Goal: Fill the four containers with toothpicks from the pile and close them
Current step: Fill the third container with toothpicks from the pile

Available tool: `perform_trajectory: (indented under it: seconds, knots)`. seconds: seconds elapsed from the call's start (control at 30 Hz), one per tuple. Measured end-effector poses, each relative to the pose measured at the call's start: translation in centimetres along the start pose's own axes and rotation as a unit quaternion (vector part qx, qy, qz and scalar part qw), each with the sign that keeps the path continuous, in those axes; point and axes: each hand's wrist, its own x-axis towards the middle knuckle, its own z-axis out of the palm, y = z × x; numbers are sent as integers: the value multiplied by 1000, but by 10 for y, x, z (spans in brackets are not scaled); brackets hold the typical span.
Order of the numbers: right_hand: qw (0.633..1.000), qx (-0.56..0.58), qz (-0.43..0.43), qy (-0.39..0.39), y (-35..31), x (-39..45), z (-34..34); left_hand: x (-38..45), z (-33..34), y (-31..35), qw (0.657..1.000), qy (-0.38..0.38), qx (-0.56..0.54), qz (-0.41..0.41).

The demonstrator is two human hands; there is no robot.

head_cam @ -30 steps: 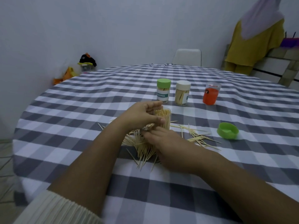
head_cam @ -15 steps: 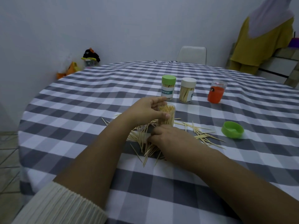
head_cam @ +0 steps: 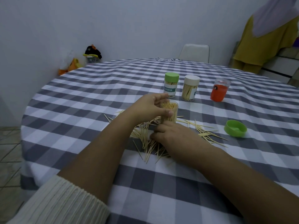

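My left hand (head_cam: 148,106) grips an open clear container (head_cam: 171,112) packed with upright toothpicks, standing on the checked tablecloth. Just below it, my right hand (head_cam: 172,136) rests on the loose toothpick pile (head_cam: 146,139), fingers curled down into the sticks; what they hold is hidden. More toothpicks (head_cam: 205,131) lie scattered to the right. A green lid (head_cam: 235,130) lies upturned at the right. Behind stand a closed green-lidded container (head_cam: 171,84), a closed white-lidded one (head_cam: 190,90) and an orange container (head_cam: 219,90).
The round table (head_cam: 80,101) carries a grey-and-white checked cloth. A white chair (head_cam: 194,52) stands at the far side. A person in yellow (head_cam: 265,38) is at the back right. Bags and clutter (head_cam: 90,54) sit on the floor by the wall.
The view has shifted slightly. My right hand has stayed low on the pile beneath the container, and my left hand keeps its grip on the filled container.
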Motion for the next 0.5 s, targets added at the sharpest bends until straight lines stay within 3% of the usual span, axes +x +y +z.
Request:
perform_trajectory:
  seconds: [0.17,0.27,0.37,0.5]
  knots:
    - [995,-13,-26,91,11,-2,13,0,-1,0,1000,6,7,4]
    - [992,47,-16,118,16,-3,11,0,-1,-1,1000,5,-4,4]
    - [974,173,76,124,18,-8,-3,1,0,-1,1000,10,-4,4]
    - [919,328,175,133,30,-17,-13,2,-1,-3,1000,26,-2,6]
